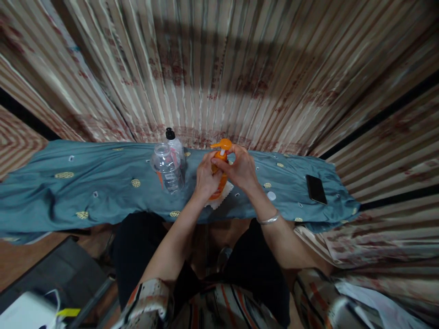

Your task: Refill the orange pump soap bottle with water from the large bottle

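Head cam looks down at both my hands, meeting over an orange pump bottle (219,176) standing upright on the teal cloth (85,187), about mid-table, near edge closest to me. Bottle sits on a small white napkin (219,201) w/ a patterned border, partly hidden under my hands.

Left hand (205,179) is curled round the bottle's body from the left side, fingers closed on it, thumb toward the neck. Right hand (242,168) comes in from the right, fingers bent and pinched at the neck/collar just below the orange pump head (222,144), which pokes out above both hands w/ spout pointing left. Can't tell how tight either grip is. Silver bangle (269,220) on my right wrist.

Just left of the bottle, close to my left hand but not touching: a clear plastic bottle (167,171) w/ a label, and right behind it a smaller bottle w/ black cap (172,139). The two look touching or nearly so, can't tell which.

Well off to the right on the cloth lies a black phone (316,188), flat, screen dark. Striped curtain (219,68) hangs behind the table. Lower left, on the floor side, a white box (27,313) w/ cable, blurred.
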